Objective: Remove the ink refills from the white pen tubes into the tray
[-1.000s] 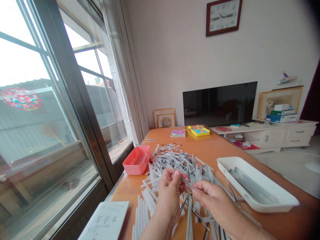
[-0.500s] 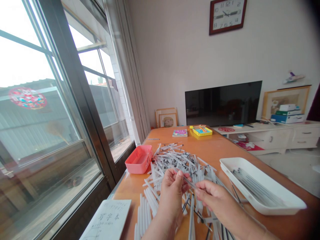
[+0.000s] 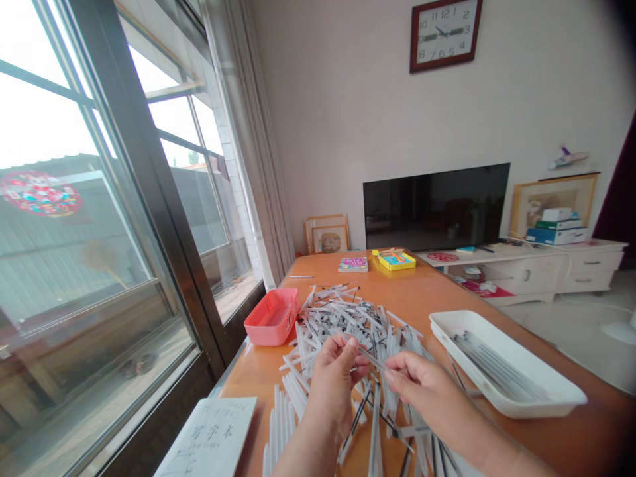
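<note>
Above the pile, my left hand (image 3: 340, 368) pinches one end of a thin, greyish translucent pen tube (image 3: 373, 359). The fingertips of my right hand (image 3: 415, 377) close on its other end, so the tube slants between both hands. Whether something dark sits inside it is too small to tell. Beneath and around the hands spreads a loose heap of translucent white pen tubes (image 3: 342, 318), with thin black refills mixed in. Several white tubes (image 3: 282, 424) lie side by side left of my left wrist.
On the wooden table (image 3: 397, 291), a pink box (image 3: 271, 324) stands left and a white tray (image 3: 507, 361) with several thin grey tubes stands right. A notebook (image 3: 209, 430) lies front left. Farther back are a booklet (image 3: 353, 265), a yellow box (image 3: 396, 260) and a pen (image 3: 301, 276).
The view has shifted slightly, so the surroundings sit a little farther left. Both hands keep hold of the same tube in nearly the same pose.
</note>
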Demonstrator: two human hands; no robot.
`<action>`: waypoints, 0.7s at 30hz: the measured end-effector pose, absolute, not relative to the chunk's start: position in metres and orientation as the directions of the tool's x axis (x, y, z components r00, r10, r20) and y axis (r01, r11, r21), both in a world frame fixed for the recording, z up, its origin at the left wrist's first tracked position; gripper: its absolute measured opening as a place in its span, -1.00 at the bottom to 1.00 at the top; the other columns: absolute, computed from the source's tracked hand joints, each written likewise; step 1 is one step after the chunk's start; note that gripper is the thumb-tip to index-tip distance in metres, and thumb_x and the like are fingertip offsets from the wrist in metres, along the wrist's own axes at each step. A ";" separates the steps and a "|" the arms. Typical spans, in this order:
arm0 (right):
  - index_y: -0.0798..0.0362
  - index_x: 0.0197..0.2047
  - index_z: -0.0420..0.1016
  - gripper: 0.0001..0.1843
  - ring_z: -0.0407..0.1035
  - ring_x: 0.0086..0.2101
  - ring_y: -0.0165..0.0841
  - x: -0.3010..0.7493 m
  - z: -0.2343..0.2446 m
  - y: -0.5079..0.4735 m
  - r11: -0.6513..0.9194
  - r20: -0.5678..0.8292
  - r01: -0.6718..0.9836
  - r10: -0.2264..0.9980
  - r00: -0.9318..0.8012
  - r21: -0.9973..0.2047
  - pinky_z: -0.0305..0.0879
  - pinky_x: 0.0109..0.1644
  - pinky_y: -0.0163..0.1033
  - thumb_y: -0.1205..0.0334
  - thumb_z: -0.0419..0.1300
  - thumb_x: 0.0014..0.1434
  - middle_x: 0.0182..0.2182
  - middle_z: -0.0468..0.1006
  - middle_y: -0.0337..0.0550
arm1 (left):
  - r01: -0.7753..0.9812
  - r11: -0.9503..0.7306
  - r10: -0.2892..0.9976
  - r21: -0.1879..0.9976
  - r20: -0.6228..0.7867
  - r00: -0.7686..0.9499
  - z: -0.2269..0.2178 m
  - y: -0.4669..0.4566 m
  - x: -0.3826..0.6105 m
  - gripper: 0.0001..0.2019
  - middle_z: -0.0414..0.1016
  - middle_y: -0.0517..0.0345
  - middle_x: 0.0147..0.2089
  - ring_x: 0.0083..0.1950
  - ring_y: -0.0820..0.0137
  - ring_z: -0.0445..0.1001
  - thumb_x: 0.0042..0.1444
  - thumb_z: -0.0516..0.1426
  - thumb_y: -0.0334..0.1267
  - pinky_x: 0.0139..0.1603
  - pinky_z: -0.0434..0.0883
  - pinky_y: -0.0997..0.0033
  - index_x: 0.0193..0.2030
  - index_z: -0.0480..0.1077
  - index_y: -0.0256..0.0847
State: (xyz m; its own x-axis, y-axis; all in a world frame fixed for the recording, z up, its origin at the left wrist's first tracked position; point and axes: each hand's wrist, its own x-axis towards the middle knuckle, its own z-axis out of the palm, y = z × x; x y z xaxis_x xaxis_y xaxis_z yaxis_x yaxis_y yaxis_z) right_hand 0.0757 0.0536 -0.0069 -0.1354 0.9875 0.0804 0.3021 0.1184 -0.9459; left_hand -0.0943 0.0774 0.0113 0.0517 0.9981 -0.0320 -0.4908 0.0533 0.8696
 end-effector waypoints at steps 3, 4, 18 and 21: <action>0.04 -0.18 0.50 -0.69 0.27 -0.39 -0.37 0.077 -0.006 0.053 0.173 0.136 0.354 0.982 -0.129 -0.919 0.19 -0.30 -0.28 -0.02 0.12 0.28 -0.45 0.43 -0.29 | -0.496 0.068 0.997 0.866 -0.042 0.064 0.011 0.078 -0.094 -0.66 0.49 0.16 -0.29 -0.38 0.53 0.45 0.03 0.36 -0.11 -0.30 0.38 0.53 -0.31 0.31 -0.21; 0.03 -0.20 0.50 -0.70 0.27 -0.40 -0.37 0.077 -0.005 0.053 0.184 0.148 0.374 0.981 -0.124 -0.909 0.18 -0.31 -0.29 -0.01 0.11 0.28 -0.46 0.42 -0.30 | -0.500 0.074 0.997 0.863 -0.048 0.065 0.011 0.079 -0.094 -0.66 0.51 0.15 -0.28 -0.38 0.52 0.47 0.01 0.37 -0.11 -0.31 0.39 0.53 -0.29 0.32 -0.21; -0.09 -0.40 0.58 -0.68 0.41 -0.42 -0.25 0.185 0.031 0.061 -0.230 0.267 0.814 0.867 0.420 -0.534 0.09 -0.39 -0.23 -0.06 0.10 0.16 -0.40 0.60 -0.17 | -0.469 0.011 0.989 0.883 -0.079 -0.126 0.014 0.094 -0.103 -0.54 0.58 0.04 -0.30 -0.37 0.36 0.57 -0.16 0.44 -0.06 -0.32 0.44 0.41 -0.19 0.41 -0.21; -0.04 -0.46 0.59 -0.69 0.42 -0.46 -0.21 0.218 0.028 0.066 -0.436 0.135 0.806 0.842 0.522 -0.400 0.05 -0.39 -0.17 0.00 0.12 0.13 -0.41 0.60 -0.05 | -0.463 0.008 0.987 0.887 -0.080 -0.136 0.010 0.094 -0.110 -0.56 0.60 0.00 -0.24 -0.35 0.39 0.55 -0.12 0.42 -0.09 -0.30 0.43 0.42 -0.17 0.40 -0.22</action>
